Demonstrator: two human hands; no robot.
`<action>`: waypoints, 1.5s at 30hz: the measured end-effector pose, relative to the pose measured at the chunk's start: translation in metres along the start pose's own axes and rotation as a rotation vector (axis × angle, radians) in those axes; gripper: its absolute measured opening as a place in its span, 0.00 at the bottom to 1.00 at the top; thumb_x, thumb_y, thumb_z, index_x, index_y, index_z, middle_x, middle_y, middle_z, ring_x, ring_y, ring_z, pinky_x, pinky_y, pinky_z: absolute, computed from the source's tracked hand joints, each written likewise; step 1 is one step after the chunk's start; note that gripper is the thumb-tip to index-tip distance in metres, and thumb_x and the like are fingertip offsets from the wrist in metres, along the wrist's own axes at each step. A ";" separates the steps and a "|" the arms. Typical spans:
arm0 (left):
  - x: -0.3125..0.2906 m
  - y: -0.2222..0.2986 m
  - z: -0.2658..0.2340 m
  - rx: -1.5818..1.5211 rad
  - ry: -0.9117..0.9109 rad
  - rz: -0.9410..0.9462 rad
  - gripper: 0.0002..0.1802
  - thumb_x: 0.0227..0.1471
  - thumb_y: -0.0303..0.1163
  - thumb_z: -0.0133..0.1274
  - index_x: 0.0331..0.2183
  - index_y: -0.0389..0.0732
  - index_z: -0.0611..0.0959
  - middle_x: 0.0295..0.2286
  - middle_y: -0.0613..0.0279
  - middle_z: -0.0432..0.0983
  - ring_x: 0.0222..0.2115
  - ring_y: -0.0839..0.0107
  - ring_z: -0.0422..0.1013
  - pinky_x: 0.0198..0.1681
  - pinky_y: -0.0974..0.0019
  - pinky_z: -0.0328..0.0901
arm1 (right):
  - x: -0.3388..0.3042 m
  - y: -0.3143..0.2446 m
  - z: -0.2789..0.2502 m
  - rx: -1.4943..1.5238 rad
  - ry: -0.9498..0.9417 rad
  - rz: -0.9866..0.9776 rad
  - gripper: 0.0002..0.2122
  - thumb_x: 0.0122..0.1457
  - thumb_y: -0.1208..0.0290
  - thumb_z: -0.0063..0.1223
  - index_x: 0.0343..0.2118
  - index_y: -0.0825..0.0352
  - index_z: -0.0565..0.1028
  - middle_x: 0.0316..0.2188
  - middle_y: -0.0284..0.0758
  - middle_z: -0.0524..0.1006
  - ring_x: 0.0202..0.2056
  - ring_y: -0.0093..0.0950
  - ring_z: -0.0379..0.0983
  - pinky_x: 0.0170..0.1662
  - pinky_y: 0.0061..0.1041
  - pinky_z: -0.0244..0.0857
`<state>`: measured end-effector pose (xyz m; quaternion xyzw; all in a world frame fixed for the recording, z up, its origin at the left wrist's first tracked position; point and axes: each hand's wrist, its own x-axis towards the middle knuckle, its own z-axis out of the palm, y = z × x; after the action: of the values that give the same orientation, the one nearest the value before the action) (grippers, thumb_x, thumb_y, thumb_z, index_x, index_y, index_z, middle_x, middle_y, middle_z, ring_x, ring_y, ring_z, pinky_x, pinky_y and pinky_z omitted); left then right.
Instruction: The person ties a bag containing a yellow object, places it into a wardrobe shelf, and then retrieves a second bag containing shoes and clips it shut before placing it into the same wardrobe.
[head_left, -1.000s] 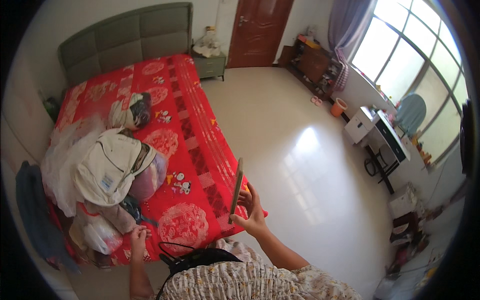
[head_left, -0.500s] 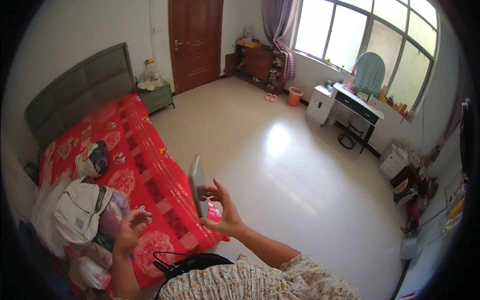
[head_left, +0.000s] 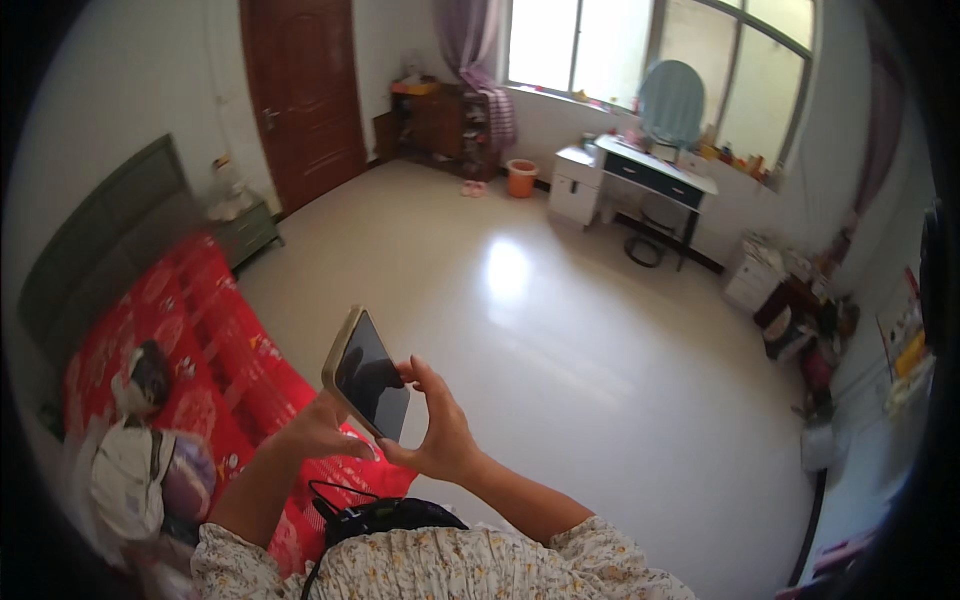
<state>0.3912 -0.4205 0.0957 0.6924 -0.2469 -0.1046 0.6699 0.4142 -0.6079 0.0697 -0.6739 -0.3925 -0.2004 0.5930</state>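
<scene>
A smartphone [head_left: 372, 385] with a dark screen and a gold-coloured edge is held tilted above the bed's near corner. My right hand [head_left: 440, 430] grips it by its right side and lower corner, thumb and fingers curved round the edges. Close against the phone's lower left edge is my left hand [head_left: 318, 428], its thumb stretched out below the phone. Its other fingers pass partly behind the phone, so whether they touch its back is hidden.
The bed with a red patterned cover [head_left: 205, 340] lies left, with a white backpack [head_left: 128, 478] on it. A black bag [head_left: 395, 515] is at my waist. Farther off are a nightstand [head_left: 245, 235], a brown door [head_left: 305, 110], an orange bucket [head_left: 521, 180] and a dressing table [head_left: 650, 178].
My left hand has moved right, up to the phone. The phone has turned so that its screen shows more. The whole view has shifted, with the room sliding left.
</scene>
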 end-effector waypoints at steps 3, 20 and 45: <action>0.046 -0.016 0.004 0.022 -0.139 0.017 0.52 0.27 0.36 0.68 0.53 0.37 0.56 0.50 0.59 0.56 0.52 0.69 0.53 0.54 0.64 0.49 | -0.003 0.014 -0.025 -0.094 0.061 -0.001 0.45 0.32 0.73 0.64 0.55 0.67 0.48 0.46 0.44 0.64 0.45 0.37 0.64 0.47 0.34 0.58; 0.267 -0.110 -0.072 -0.605 -0.315 0.088 0.48 0.25 0.26 0.68 0.50 0.44 0.60 0.47 0.56 0.61 0.49 0.62 0.60 0.51 0.58 0.56 | 0.108 0.148 -0.102 -0.487 -0.106 0.318 0.41 0.38 0.68 0.63 0.54 0.66 0.49 0.52 0.43 0.58 0.54 0.40 0.51 0.55 0.35 0.49; 0.536 -0.221 -0.192 -0.815 0.096 0.230 0.48 0.34 0.50 0.61 0.53 0.45 0.54 0.42 0.47 0.65 0.41 0.46 0.66 0.33 0.55 0.70 | -0.298 0.519 -0.342 -0.475 -0.441 1.771 0.26 0.41 0.55 0.53 0.44 0.62 0.70 0.37 0.41 0.74 0.35 0.36 0.72 0.40 0.31 0.66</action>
<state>0.9856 -0.5149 -0.0061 0.3432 -0.2294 -0.0859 0.9068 0.6970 -1.0157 -0.4083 -0.8528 0.2104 0.3805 0.2891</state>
